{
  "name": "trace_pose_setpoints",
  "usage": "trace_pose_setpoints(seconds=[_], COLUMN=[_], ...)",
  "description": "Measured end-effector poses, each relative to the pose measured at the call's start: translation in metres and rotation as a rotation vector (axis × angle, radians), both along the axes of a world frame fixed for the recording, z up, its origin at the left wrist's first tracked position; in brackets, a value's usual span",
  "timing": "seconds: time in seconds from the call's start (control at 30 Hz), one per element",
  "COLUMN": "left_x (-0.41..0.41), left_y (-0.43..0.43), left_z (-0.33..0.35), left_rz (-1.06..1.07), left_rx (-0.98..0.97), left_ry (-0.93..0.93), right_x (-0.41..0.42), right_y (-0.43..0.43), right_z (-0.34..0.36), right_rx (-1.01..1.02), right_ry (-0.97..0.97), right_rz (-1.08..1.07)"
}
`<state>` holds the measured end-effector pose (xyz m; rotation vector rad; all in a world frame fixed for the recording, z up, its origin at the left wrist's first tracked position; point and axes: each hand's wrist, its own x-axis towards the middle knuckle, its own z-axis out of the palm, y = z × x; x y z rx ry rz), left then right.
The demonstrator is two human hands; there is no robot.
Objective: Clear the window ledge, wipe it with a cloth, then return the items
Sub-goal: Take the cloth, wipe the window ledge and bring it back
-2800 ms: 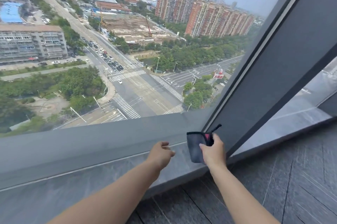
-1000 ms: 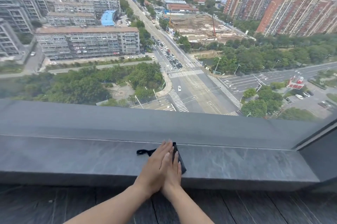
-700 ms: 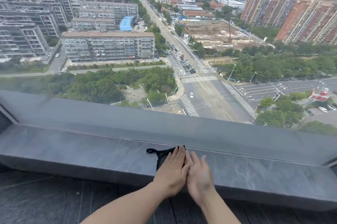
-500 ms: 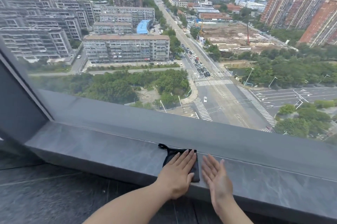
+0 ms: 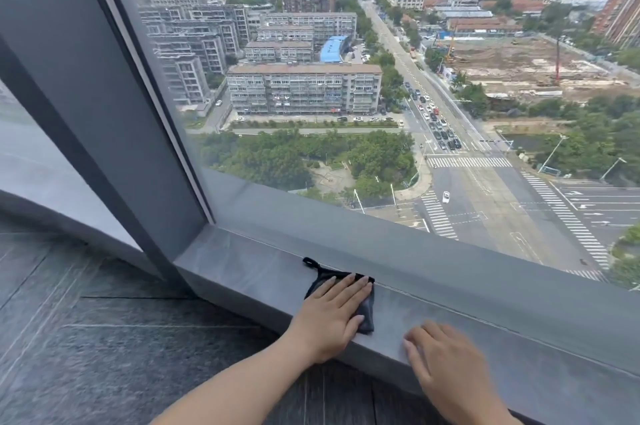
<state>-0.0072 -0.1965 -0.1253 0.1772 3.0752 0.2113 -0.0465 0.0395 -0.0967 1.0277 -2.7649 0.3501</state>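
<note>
A dark grey cloth (image 5: 367, 313) with a black loop at its far left corner lies flat on the grey stone window ledge (image 5: 249, 268). My left hand (image 5: 332, 313) presses down on it with flat, spread fingers and covers most of it. My right hand (image 5: 440, 365) rests palm down on the bare ledge a little to the right of the cloth, fingers apart, holding nothing. No other items are on the visible ledge.
A thick grey window post (image 5: 86, 95) rises at the ledge's left end. The window glass (image 5: 381, 95) stands behind a sloped grey frame (image 5: 450, 262). Dark tiled floor (image 5: 86, 338) lies below and to the left.
Both hands slid the cloth leftward along the ledge toward the post. My right hand has come off the cloth and now lies on the ledge beside it.
</note>
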Motion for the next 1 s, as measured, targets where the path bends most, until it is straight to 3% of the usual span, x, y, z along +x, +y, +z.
trace_pose_setpoints(seconds=[0.27,0.57,0.7,0.83,1.0], left_x=[0.029,0.044,0.035,0.040,0.078], left_y=[-0.112,-0.204,-0.205,-0.200,-0.137], left_z=[0.008,0.012,0.015,0.019,0.033], left_rz=[0.249,0.773,0.919,1.009,1.057], left_rx=[-0.036,0.067,0.153,0.120,0.224], left_ry=[0.023,-0.049,0.017,0.095,0.090], right_x=[0.022,0.052,0.049,0.046,0.045], right_y=[-0.094,-0.129,-0.111,-0.090,-0.068], right_z=[0.000,0.014,0.015,0.027,0.035], right_rx=[-0.053,-0.053,-0.034,-0.027,-0.079], right_ry=[-0.081,-0.241,-0.248,-0.323,-0.468], right_rz=[0.070,0.208,0.211,0.228,0.131])
